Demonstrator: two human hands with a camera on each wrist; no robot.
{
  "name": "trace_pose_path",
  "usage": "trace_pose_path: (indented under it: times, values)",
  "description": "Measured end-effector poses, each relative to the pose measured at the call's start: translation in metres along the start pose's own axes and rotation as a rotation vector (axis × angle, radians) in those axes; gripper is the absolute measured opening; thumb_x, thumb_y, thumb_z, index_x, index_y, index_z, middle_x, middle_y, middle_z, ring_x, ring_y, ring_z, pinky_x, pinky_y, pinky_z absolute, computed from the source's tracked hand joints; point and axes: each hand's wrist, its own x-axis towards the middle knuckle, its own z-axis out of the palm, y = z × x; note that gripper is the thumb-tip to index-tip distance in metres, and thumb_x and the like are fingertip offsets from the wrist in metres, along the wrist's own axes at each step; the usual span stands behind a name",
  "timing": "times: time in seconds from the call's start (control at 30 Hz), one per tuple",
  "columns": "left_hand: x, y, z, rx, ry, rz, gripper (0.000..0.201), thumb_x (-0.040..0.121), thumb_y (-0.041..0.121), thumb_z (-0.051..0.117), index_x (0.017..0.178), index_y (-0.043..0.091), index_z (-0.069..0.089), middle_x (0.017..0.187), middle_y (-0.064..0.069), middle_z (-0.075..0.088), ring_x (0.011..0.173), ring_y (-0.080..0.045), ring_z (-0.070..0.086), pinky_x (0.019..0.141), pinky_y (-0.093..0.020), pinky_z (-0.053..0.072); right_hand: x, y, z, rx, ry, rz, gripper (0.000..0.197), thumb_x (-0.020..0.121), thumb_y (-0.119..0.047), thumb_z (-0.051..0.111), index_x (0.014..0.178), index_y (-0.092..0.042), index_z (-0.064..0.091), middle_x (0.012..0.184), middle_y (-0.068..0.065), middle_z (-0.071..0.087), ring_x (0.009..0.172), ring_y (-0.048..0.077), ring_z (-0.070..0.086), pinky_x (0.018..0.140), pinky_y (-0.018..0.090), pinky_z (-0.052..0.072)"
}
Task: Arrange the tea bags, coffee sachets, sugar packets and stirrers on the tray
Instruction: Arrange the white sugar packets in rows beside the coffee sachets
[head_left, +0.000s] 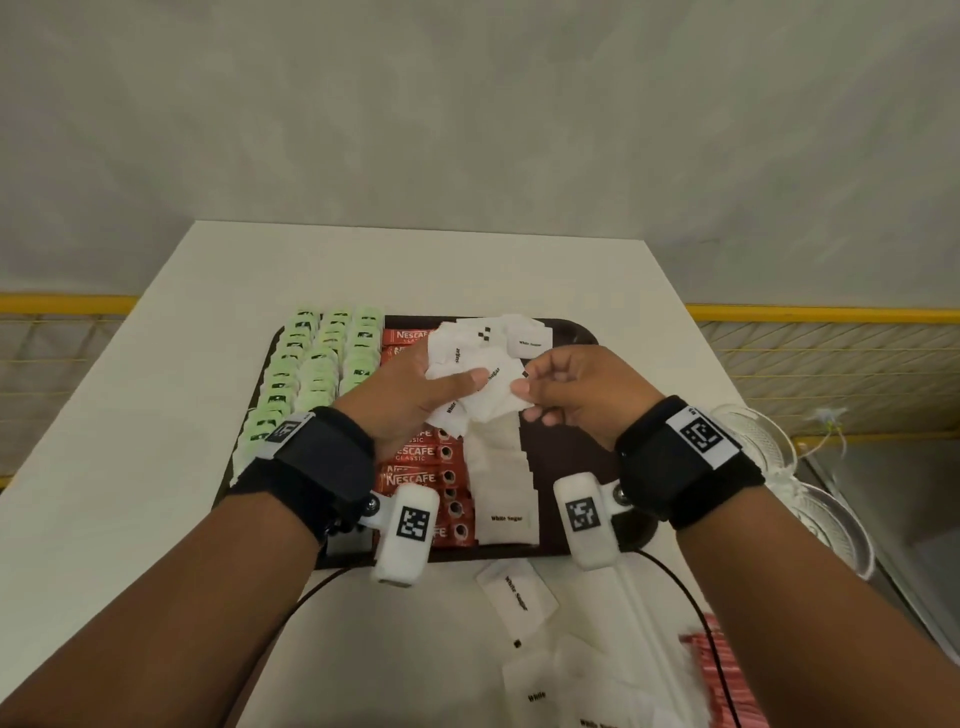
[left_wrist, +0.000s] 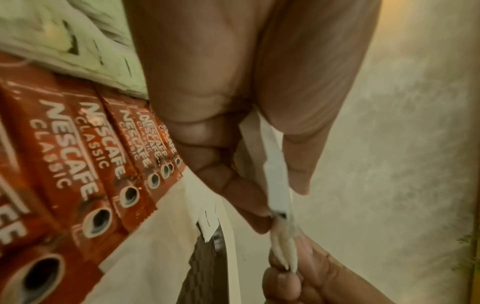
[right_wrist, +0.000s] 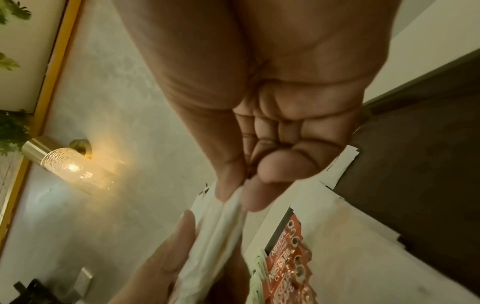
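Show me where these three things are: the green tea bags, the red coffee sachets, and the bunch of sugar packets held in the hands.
green tea bags (head_left: 311, 364), head view, middle of the rows.
red coffee sachets (head_left: 415, 457), head view, printed face.
bunch of sugar packets (head_left: 467, 384), head view, crumpled white middle.

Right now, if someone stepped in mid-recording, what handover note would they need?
Left hand grips a bunch of sugar packets above the tray; right hand pinches one packet at the bunch's edge.
Done: tea bags in rows on the tray's left, coffee sachets beside them, one sugar row started.
Left: place the held packets, then the loose sugar packets and red sachets on the table. No stirrers on the tray yet.
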Motion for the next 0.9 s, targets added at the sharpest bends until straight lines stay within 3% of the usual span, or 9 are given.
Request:
trace_pose_path:
  times: [0.1,0.17,0.27,0.33,0.47,0.63,0.77,0.9]
  values:
    - [0.012,0.001,-0.003,0.025,-0.004,0.027,0.047,0.09,0.004,0.067,0.134,0.008,0.054,0.128,-0.016,0.065,0.12,-0.034,0.061,0.102,-0.052,0.048,0.012,-0.002,0.0,0.007,-0.013,0.006,0.008,0.086,-0.011,0.07,0.086,-0.008,0.063,0.076,0.009,0.066,0.065,0.012,0.067,0.058,0.021,0.051]
    - [0.017,0.003,-0.003,0.062,0.036,0.049,0.045,0.087,0.003,0.07,0.13,0.01,0.057,0.124,-0.013,0.067,0.116,-0.032,0.064,0.101,-0.053,0.049,0.02,-0.002,0.0,-0.114,0.021,-0.017,0.011,0.087,-0.019,0.07,0.087,-0.011,0.062,0.077,0.005,0.067,0.064,0.009,0.066,0.057,0.021,0.051]
    - [0.023,0.007,-0.003,0.151,0.06,0.069,0.041,0.086,0.004,0.072,0.124,0.013,0.061,0.117,-0.007,0.071,0.11,-0.024,0.068,0.097,-0.044,0.054,0.031,-0.001,0.001,-0.295,0.107,-0.096,0.028,0.079,-0.033,0.077,0.095,-0.014,0.064,0.073,-0.004,0.065,0.058,0.0,0.059,0.054,0.015,0.045]
    - [0.026,0.008,-0.001,0.181,0.051,0.085,0.038,0.086,0.005,0.073,0.121,0.016,0.063,0.114,-0.004,0.072,0.109,-0.023,0.068,0.095,-0.039,0.055,0.037,-0.002,0.001,-0.268,0.128,-0.114,0.029,0.075,-0.028,0.082,0.091,-0.01,0.066,0.068,-0.005,0.061,0.051,-0.002,0.053,0.052,0.013,0.042]
    - [0.029,0.008,-0.001,0.066,-0.011,0.066,0.041,0.082,0.007,0.073,0.12,0.018,0.062,0.119,-0.006,0.071,0.115,-0.026,0.065,0.099,-0.042,0.052,0.043,-0.001,-0.002,-0.132,0.148,-0.081,0.015,0.078,-0.018,0.079,0.08,-0.011,0.066,0.059,-0.004,0.057,0.047,0.007,0.047,0.054,0.022,0.042]
    - [0.035,0.005,-0.007,0.112,-0.027,0.017,0.066,0.072,0.005,0.081,0.132,0.019,0.056,0.126,-0.007,0.067,0.118,-0.028,0.063,0.101,-0.055,0.049,0.049,0.007,-0.005,-0.108,0.136,-0.046,0.009,0.086,-0.015,0.071,0.08,-0.01,0.066,0.064,0.005,0.059,0.056,0.014,0.053,0.052,0.021,0.045]
    - [0.036,0.006,-0.009,0.084,-0.064,0.01,0.064,0.075,0.004,0.08,0.133,0.015,0.055,0.129,-0.012,0.065,0.121,-0.031,0.061,0.104,-0.059,0.045,0.051,0.009,-0.01,0.022,0.124,-0.014,0.005,0.089,-0.009,0.067,0.085,-0.005,0.066,0.069,0.008,0.063,0.056,0.012,0.059,0.053,0.019,0.049]
    - [0.034,0.007,-0.011,0.082,-0.042,0.007,0.059,0.079,0.006,0.078,0.132,0.017,0.055,0.127,-0.009,0.066,0.12,-0.027,0.062,0.105,-0.055,0.046,0.053,0.012,-0.017,0.086,0.183,-0.014,0.002,0.084,-0.007,0.072,0.083,-0.005,0.071,0.073,0.008,0.066,0.058,0.011,0.058,0.056,0.019,0.049]
